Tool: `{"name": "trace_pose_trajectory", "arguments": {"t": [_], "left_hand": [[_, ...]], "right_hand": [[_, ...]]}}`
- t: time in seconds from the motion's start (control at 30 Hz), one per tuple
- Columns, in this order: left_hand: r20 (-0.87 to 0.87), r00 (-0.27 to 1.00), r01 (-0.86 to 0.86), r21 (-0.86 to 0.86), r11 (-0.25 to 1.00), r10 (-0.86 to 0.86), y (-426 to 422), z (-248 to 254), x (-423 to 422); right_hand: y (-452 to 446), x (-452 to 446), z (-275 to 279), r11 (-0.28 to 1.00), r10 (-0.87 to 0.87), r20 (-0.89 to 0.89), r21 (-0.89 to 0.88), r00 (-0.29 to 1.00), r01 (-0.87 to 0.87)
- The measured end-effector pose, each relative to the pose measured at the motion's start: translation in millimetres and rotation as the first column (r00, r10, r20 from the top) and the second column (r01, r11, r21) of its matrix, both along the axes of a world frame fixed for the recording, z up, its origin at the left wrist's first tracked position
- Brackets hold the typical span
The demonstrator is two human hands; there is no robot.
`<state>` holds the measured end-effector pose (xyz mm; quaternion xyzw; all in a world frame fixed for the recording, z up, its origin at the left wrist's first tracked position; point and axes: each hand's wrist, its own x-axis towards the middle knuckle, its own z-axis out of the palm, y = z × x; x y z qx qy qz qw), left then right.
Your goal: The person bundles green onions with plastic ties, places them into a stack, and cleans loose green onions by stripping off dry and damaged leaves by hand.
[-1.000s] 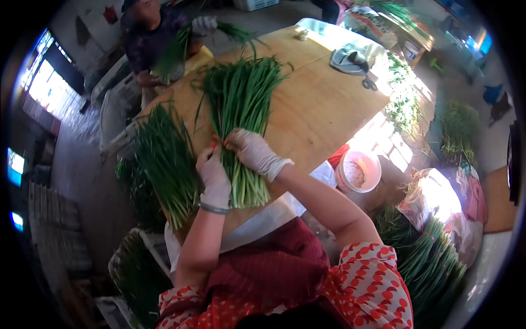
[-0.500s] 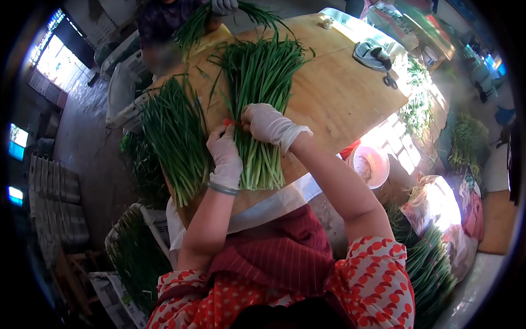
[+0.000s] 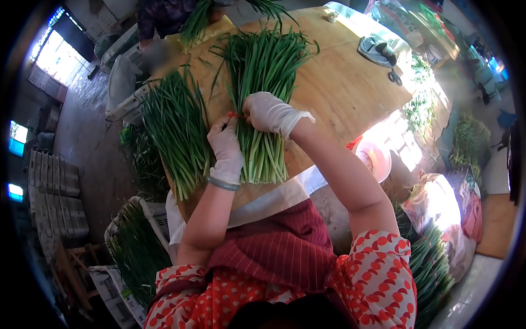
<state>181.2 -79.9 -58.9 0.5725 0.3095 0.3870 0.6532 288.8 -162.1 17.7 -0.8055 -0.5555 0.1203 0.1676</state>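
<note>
the bundle of long green leaves (image 3: 266, 66) lies right under the person's hands, leaf tips pointing away and pale stem ends toward the body; it keeps the place on the table it had a second ago. a red tie (image 3: 233, 114) is at its left edge, now showing as a short line between the fingertips, where earlier only small patches of red peeked out. the left hand (image 3: 226, 145), gloved in white, has thumb and fingers pinched together on that tie, same as before. the right hand (image 3: 270, 114) lies across the top of the bundle, its fingers curled in and clamped at the other end of the tie.

just left of the left hand there's a second bundle (image 3: 174, 131), untouched and lying as it did. the wooden table (image 3: 339, 88) stretches out beyond both hands, and far off past the right hand are the scissors (image 3: 394, 78), next to a grey item i can't make out well. below and right of the right hand, off the table, stands a pale bucket (image 3: 375, 159). well beyond the left hand a co-worker's sleeve (image 3: 161, 16) shows; that worker's glove, plain to see and raised a second ago, can't be made out clearly now.
</note>
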Motion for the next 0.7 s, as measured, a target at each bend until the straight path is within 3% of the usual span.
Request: {"name": "trace_pose_trajectory", "arguments": {"t": [0.23,0.3,0.33,0.4,0.5,0.53,0.6,0.63,0.7], "left_hand": [[-0.021,1.0,-0.02,0.022,1.0,0.021,-2.1,1.1,1.8],[-0.063,0.997,-0.023,0.189,0.982,0.036,-0.4,-1.7,2.7],[-0.064,0.997,-0.022,0.188,0.982,0.034,0.1,-2.7,2.3],[-0.152,0.985,0.012,0.522,0.853,0.08,-1.4,-0.4,1.8],[-0.142,0.987,0.014,0.539,0.842,0.075,-4.2,4.8,0.6],[-0.141,0.987,0.013,0.539,0.842,0.075,-4.8,7.0,0.3],[-0.13,0.991,0.079,0.302,0.95,-0.041,-6.5,12.7,-1.1],[-0.131,0.991,0.079,0.302,0.95,-0.041,-6.9,17.2,-2.4],[-0.067,0.983,0.175,0.084,0.981,-0.169,-7.9,27.7,-5.8]], "right_hand": [[0.7,-1.7,-4.8,0.995,-0.004,0.002,0.096,1.0,0.004],[-0.6,-4.6,-6.7,0.992,-0.026,-0.015,0.122,1.0,0.027],[-1.1,-5.8,-9.7,0.985,-0.044,-0.034,0.168,0.998,0.049],[-2.2,-6.3,-18.2,0.975,-0.065,-0.055,0.211,0.996,0.075],[-4.7,-7.7,-26.0,0.946,-0.097,-0.031,0.307,0.995,0.102],[-6.9,-8.0,-26.7,0.937,-0.078,-0.056,0.337,0.995,0.092],[-10.0,-9.8,-26.5,0.927,-0.057,-0.081,0.365,0.995,0.082],[-10.8,-10.5,-26.4,0.924,-0.058,-0.121,0.369,0.991,0.1],[-11.8,-12.4,-28.3,0.92,-0.061,-0.162,0.374,0.985,0.118]]}}
